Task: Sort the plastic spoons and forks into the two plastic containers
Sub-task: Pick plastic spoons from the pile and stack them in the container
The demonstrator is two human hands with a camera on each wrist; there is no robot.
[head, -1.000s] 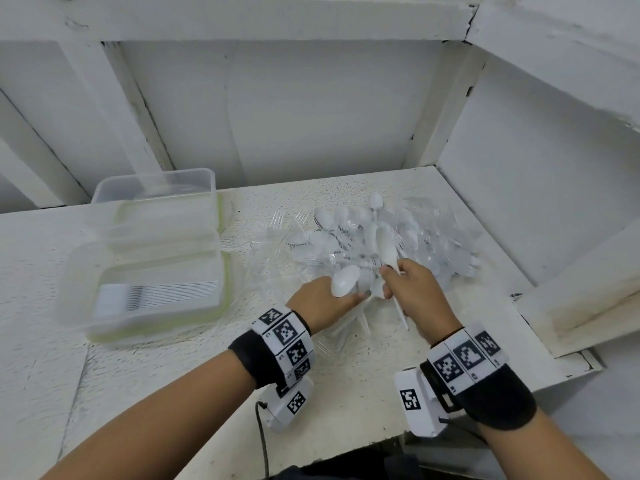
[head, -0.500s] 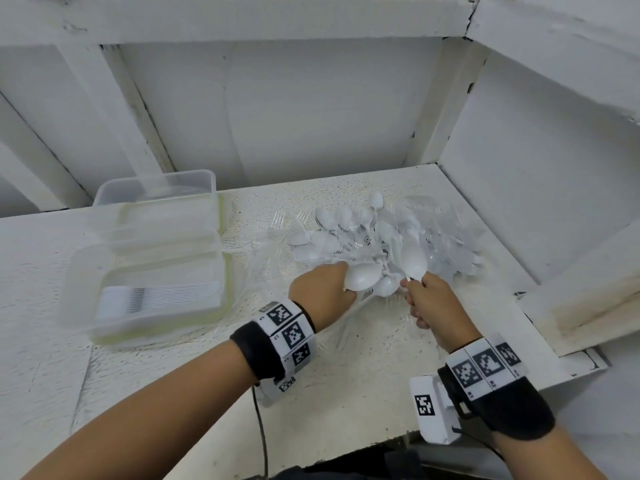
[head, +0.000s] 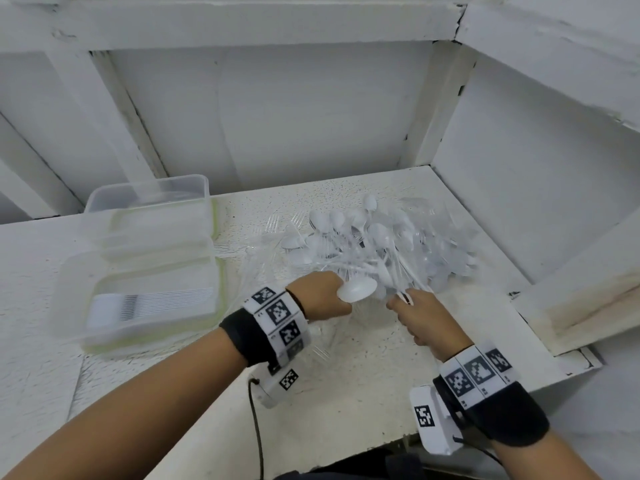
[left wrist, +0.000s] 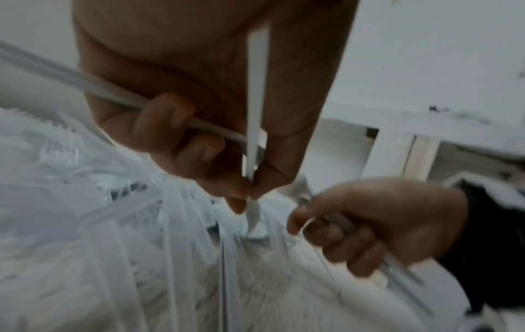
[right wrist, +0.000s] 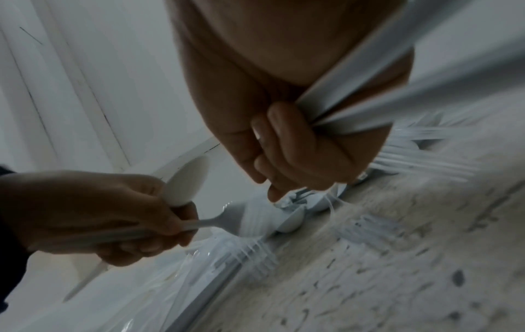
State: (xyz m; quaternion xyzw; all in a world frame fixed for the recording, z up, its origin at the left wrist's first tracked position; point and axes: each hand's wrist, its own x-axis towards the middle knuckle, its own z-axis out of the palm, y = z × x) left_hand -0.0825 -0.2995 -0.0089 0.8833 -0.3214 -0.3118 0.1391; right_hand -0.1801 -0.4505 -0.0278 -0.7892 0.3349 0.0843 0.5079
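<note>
A: Left hand point(head: 323, 295) grips spoons point(head: 356, 292), bowl poking out toward the right hand point(head: 420, 315), which is clamped on a bundle of white handles point(right wrist: 360, 101), probably spoons too; blur hides the heads.

B: Drop-off?

A: Far container point(head: 149, 216) and near container point(head: 152, 299) sit well to the left, near one already holding cutlery. Left hand is nearer. Pile point(head: 381, 244) lies just beyond both fists, handles pointing back at them and tangled, so they could snag.

A white speckled shelf point(head: 363, 375) bears two clear containers point(head: 152, 271) at left and a cutlery pile point(head: 374, 244) at right.
</note>
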